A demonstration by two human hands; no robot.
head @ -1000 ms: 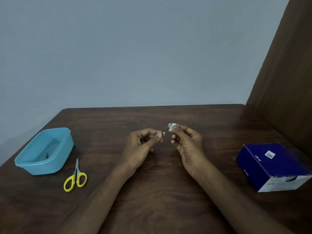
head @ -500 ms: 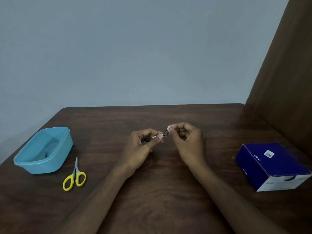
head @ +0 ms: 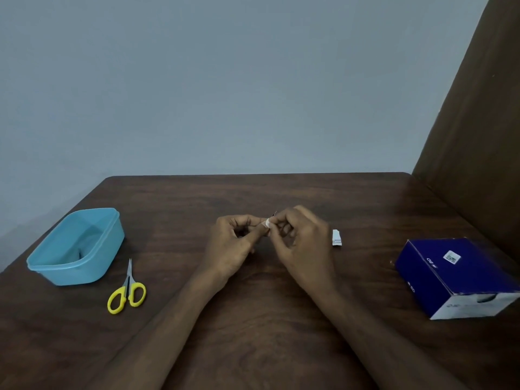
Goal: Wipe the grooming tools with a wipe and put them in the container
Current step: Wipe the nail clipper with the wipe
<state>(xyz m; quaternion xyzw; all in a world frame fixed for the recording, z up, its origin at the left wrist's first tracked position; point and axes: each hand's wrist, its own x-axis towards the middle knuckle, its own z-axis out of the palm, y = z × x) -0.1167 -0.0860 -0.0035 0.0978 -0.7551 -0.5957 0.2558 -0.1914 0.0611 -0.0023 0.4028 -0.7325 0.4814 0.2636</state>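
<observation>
Above the middle of the table my left hand [head: 235, 246] pinches a small thin metal grooming tool [head: 274, 214], of which only a dark tip shows. My right hand [head: 302, 240] pinches a small white wipe [head: 267, 223] round that tool, fingers curled. The two hands touch at the fingertips. A light blue plastic container [head: 75, 246] stands open at the left, with a small dark item on its floor. Yellow-handled scissors [head: 127, 291] lie shut on the table just right of the container.
A dark blue and white cardboard box [head: 458, 277] sits at the right. A small white torn wrapper [head: 336, 237] lies on the wooden table [head: 253, 333] right of my right hand. A brown panel rises along the right side; a grey wall stands behind.
My right hand has slid the wipe left along the tool toward my left fingers, so less metal shows. The wrapper behind my right hand has come into view.
</observation>
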